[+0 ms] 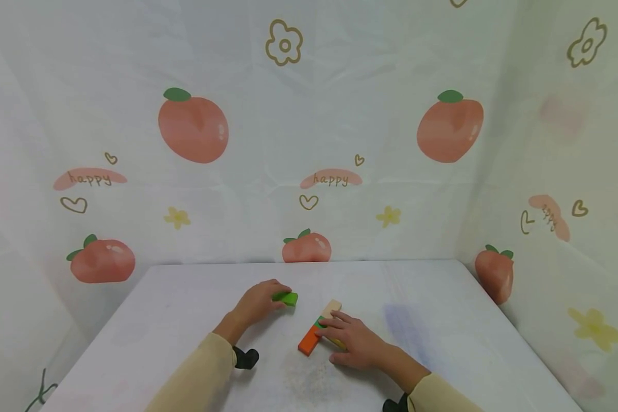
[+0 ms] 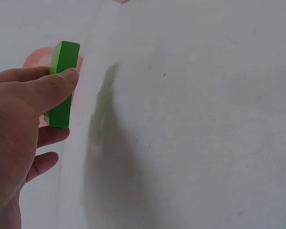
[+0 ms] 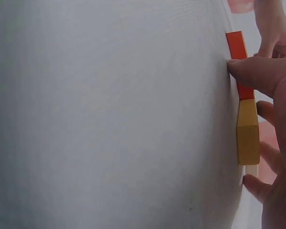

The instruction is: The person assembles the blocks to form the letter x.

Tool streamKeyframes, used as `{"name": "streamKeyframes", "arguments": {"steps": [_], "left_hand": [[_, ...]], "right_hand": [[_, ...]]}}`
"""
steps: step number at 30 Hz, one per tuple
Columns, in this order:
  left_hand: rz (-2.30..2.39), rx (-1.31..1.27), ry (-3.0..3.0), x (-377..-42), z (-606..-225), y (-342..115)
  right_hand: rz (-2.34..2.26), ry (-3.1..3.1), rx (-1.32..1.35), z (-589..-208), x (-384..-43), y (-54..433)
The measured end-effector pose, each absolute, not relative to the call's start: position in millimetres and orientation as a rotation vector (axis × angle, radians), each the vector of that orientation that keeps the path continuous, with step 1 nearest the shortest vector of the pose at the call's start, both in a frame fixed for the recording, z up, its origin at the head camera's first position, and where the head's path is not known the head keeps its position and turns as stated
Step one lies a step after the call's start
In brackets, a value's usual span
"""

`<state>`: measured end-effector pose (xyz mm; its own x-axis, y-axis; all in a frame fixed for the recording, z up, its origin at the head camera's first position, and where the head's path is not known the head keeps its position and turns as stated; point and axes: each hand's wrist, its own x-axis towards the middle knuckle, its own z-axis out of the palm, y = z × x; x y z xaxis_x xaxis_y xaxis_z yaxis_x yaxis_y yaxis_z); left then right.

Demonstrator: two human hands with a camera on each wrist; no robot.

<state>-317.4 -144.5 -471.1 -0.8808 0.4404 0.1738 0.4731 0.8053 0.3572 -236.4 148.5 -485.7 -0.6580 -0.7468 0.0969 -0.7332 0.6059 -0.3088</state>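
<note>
My left hand [image 1: 260, 300] pinches a bright green block [image 1: 289, 298] between thumb and fingers. In the left wrist view that green block [image 2: 63, 102] is held upright above the white surface, its shadow beside it. My right hand [image 1: 357, 343] lies over a group of blocks with its fingers extended and spread. An orange-red block [image 1: 307, 342], a green piece [image 1: 320, 322] and a pale wooden block [image 1: 332, 307] form a slanting row there. Against the row sits a yellow block [image 3: 248, 143], mostly hidden by the right hand in the head view.
The blocks lie on a white-covered table [image 1: 195, 292] with a bluish stain [image 1: 404, 326] at the right and a grey smudge near the front. A white curtain [image 1: 319, 114] printed with fruit stands behind and at the sides. Dark straps [image 1: 246, 359] show at the wrists.
</note>
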Motion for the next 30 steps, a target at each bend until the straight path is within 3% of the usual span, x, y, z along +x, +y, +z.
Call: {"name": "streamKeyframes", "arguments": {"steps": [30], "left_hand": [[-0.582,-0.916,-2.822,-295,-483,-126]], "right_hand": [[-0.533,2.754,-1.28,-487,-237,150]]}}
